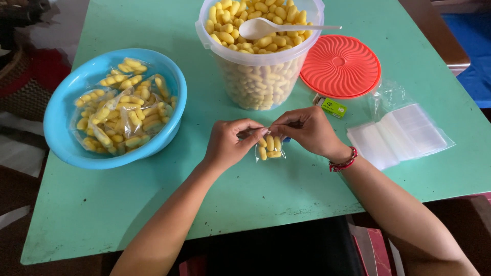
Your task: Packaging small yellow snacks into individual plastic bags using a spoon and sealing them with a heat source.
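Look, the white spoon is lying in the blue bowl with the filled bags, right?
Not quite. The head view shows the white spoon lying on the yellow snacks in the clear bucket, not in the blue bowl. The bowl does hold the filled bags.

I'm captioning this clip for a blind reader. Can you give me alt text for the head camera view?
Over a green table, the left hand and right hand pinch the top of a small clear bag of yellow snacks. Behind stands a clear tub of the same snacks with a white spoon; a blue bowl of filled bags sits left, an orange lid and empty bags right.
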